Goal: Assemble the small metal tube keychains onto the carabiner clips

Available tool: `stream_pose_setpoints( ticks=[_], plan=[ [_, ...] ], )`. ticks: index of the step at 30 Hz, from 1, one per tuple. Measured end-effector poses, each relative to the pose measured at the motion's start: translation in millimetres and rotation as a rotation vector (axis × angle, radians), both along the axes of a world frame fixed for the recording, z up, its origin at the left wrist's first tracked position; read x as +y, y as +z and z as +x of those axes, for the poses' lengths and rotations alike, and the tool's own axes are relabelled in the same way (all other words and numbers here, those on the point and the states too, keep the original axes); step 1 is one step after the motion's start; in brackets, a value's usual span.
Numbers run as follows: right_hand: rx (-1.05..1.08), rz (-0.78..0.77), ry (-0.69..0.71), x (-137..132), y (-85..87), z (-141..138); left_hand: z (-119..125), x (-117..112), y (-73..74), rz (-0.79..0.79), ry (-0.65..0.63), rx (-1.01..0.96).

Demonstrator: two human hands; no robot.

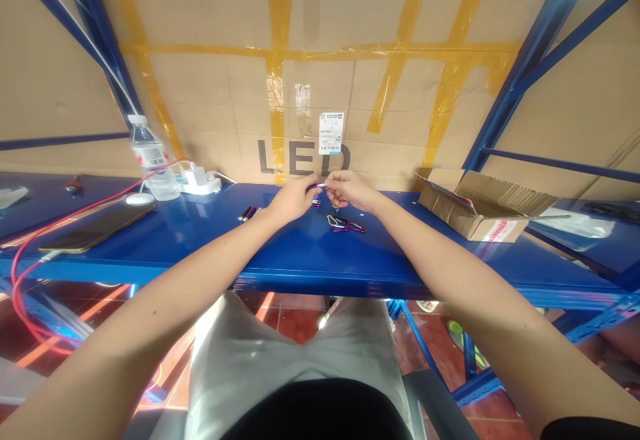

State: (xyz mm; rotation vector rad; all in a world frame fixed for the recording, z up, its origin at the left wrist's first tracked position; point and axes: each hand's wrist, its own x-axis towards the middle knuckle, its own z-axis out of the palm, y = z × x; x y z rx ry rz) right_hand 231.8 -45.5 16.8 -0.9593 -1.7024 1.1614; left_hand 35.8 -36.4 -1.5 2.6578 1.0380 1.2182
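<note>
Above the blue shelf, my left hand (pixel 295 198) is closed on a slim purple tube with a silvery end (pixel 317 186), which points toward the right hand. My right hand (pixel 351 191) pinches at that silvery end; what lies between its fingertips is too small to make out. A small metal piece (pixel 335 208) shows just under the right fingers. Below the hands lies a small pile of carabiners (pixel 345 225), purple, silver and black. Several more small shiny pieces (pixel 316 201) sit partly hidden behind the left hand. Dark slim tubes (pixel 247 214) rest beside the left wrist.
A water bottle (pixel 155 160), a white power strip with a charger (pixel 200 180) and a phone (pixel 97 228) on a red cable stand left. An opened cardboard box (pixel 480 210) is at the right. Taped cardboard (pixel 225 107) forms the back wall, between blue posts.
</note>
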Motion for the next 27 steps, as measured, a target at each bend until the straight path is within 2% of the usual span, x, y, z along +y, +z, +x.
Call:
stream_pose_setpoints(
  ticks=[4, 11, 18, 27],
  plan=[
    [0.003, -0.018, 0.031, 0.0, 0.6, 2.8, 2.4, -4.4, 1.2, 0.007, -0.016, 0.004],
    [-0.004, -0.025, 0.040, -1.0, 0.7, 5.3, 6.7, 2.7, 0.1, 0.014, 0.061, 0.063],
    [0.019, -0.069, 0.049, -0.3, -1.7, 5.4, 1.7, 1.3, 3.9, -0.123, -0.033, -0.003],
    [0.081, -0.149, 0.034, -1.1, 1.8, 0.6, 2.4, 3.4, -2.8, -0.083, -0.140, -0.168]
  ],
)
